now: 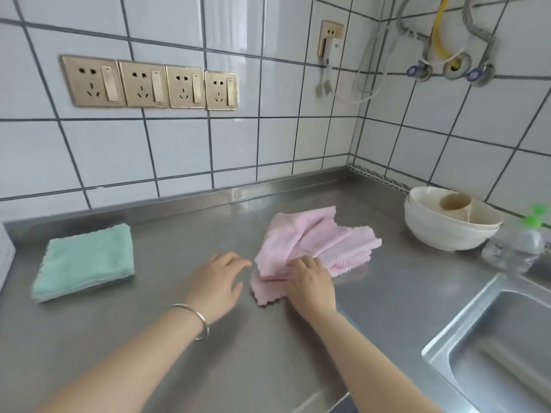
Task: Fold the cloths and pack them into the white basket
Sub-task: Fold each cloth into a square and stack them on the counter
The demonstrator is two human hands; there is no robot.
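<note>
White-tiled wall with dark grout behind, meeting a second tiled wall at a corner on the right. Brushed stainless-steel bench below, running from the left edge to a recessed steel sink at lower right. Row of four gold-coloured socket plates on the back wall, a fifth single one further right. Grey and yellow hoses hanging from wall fittings at upper right. Folded mint-green cloth lying flat on the bench at the left, well apart from both hands. Crumpled, only partly folded pink cloth with scalloped edges in the middle of the bench. Stack of white ceramic bowls near the right wall, a small beige cup inside the top one. Clear plastic bottle with green cap just beside the bowls. Right hand on the near edge of the pink cloth, grip closed round a fold with curled fingers. Left hand just beside the cloth, grip open, fingers relaxed, nothing held; silver bangle on that wrist. White basket not identifiable anywhere in view.
</note>
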